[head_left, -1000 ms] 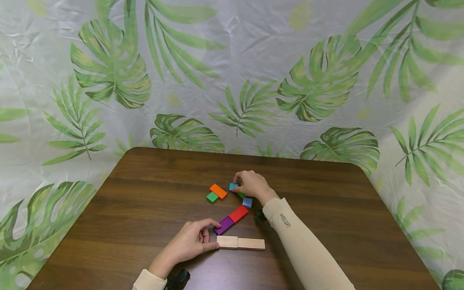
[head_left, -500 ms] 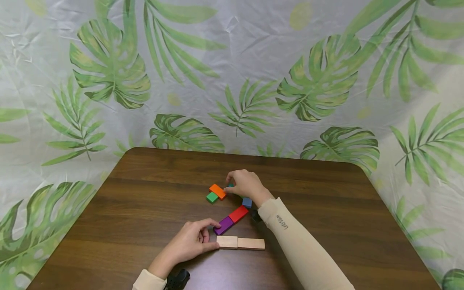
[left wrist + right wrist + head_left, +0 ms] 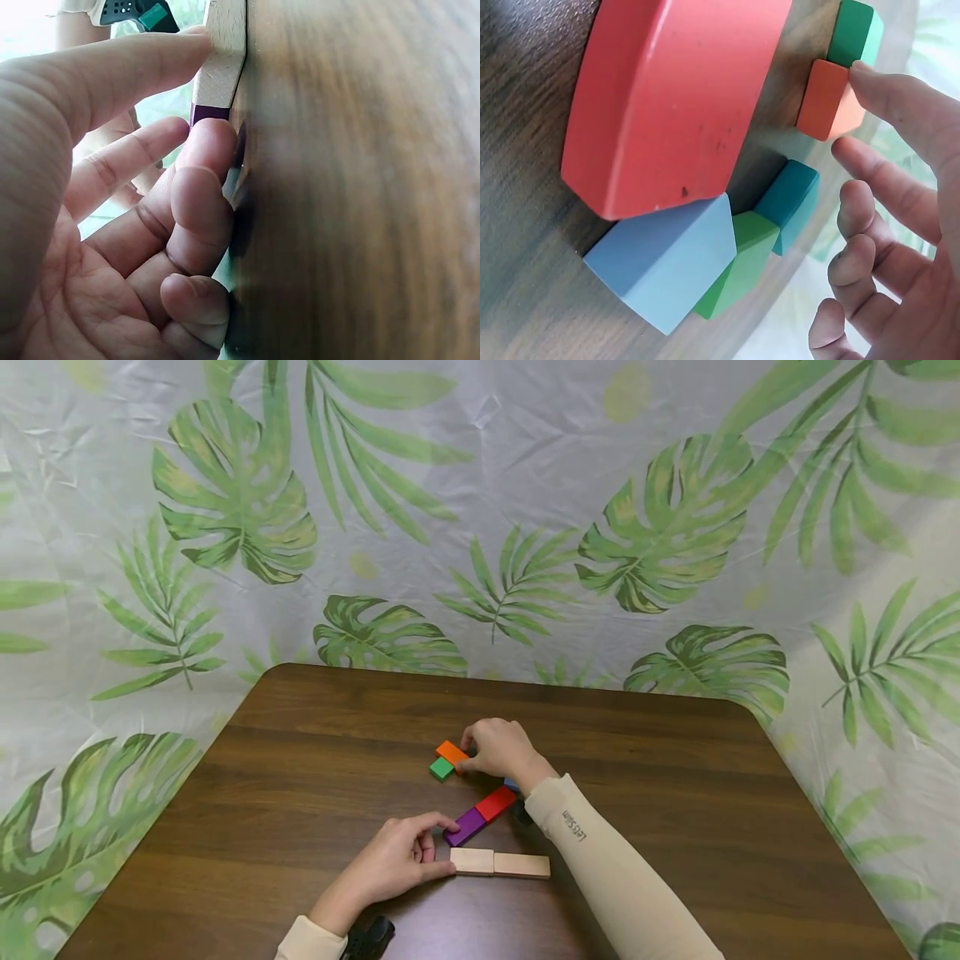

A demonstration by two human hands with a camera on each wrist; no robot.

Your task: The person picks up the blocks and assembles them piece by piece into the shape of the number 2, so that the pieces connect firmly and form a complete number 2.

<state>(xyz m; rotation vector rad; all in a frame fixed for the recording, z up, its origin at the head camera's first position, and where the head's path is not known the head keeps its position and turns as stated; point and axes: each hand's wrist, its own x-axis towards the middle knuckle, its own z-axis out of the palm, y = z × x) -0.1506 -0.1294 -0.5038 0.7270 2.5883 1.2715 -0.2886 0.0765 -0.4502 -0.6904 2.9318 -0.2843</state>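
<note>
My left hand (image 3: 393, 860) rests at the left ends of two rows of blocks. Its thumb touches a pale wooden block (image 3: 472, 861) and its index fingertip touches a purple block (image 3: 464, 827); the other fingers curl loosely. A second pale block (image 3: 522, 865) continues the wooden row, and a red block (image 3: 496, 803) adjoins the purple one. Farther back, my right hand (image 3: 501, 752) reaches over an orange block (image 3: 823, 100), thumb at its edge and index finger near its other end. A green block (image 3: 442, 768) touches the orange one.
In the right wrist view, a light-blue block (image 3: 667, 259), a second green block (image 3: 739, 262) and a teal block (image 3: 789, 199) run in a chain from the red block. All lie on the brown wooden table (image 3: 300, 752), before a leaf-patterned cloth (image 3: 525, 485).
My right hand has left the teal block and moved left to the orange block. The left hand stays in place, and the blocks look unmoved where visible.
</note>
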